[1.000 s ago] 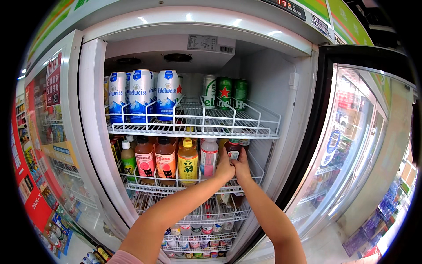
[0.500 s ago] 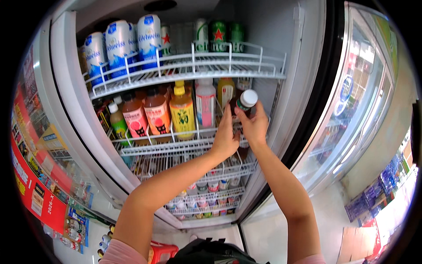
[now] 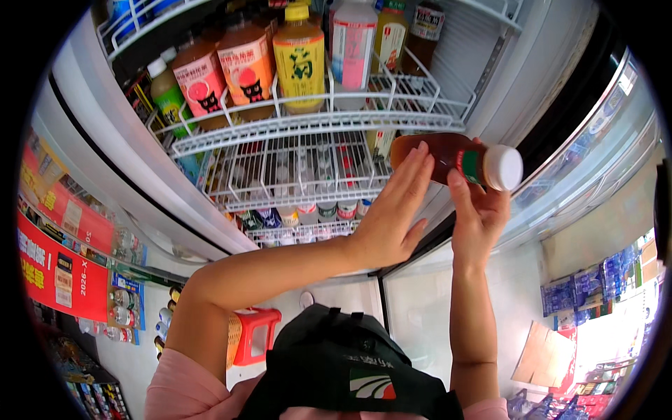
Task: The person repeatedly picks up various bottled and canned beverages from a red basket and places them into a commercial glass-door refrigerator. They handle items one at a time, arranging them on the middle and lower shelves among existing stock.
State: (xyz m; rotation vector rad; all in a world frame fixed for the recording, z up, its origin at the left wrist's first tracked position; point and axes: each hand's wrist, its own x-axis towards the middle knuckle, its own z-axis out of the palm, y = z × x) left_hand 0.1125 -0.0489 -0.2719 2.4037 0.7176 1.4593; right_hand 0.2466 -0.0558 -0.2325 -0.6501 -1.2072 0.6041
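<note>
A brown drink bottle (image 3: pixel 444 155) with a white cap and a green-and-red label lies tilted nearly sideways in front of the fridge's right side, cap to the right. My right hand (image 3: pixel 480 217) is closed around its neck end, the thumb on the label. Flat against the bottle's body rest the stretched fingers of my left hand (image 3: pixel 392 220), its thumb apart from them. Behind, on a white wire shelf (image 3: pixel 280 126), stand a yellow-labelled bottle (image 3: pixel 299 59), a pink-and-white bottle (image 3: pixel 351 49), an orange-labelled bottle (image 3: pixel 245 63) and several others.
The fridge's glass door (image 3: pixel 574 182) stands open on the right. Lower wire shelves (image 3: pixel 301 196) hold small cups and bottles. A red stool (image 3: pixel 257 336) is on the floor to the left; shrink-wrapped packs (image 3: pixel 602 276) and cardboard (image 3: pixel 542 353) are at the far right.
Both hands have brought the bottle out from the shelf, nearer to me and rightward. It has turned from fairly upright to nearly sideways. The left fingers have straightened. The view has tipped downward.
</note>
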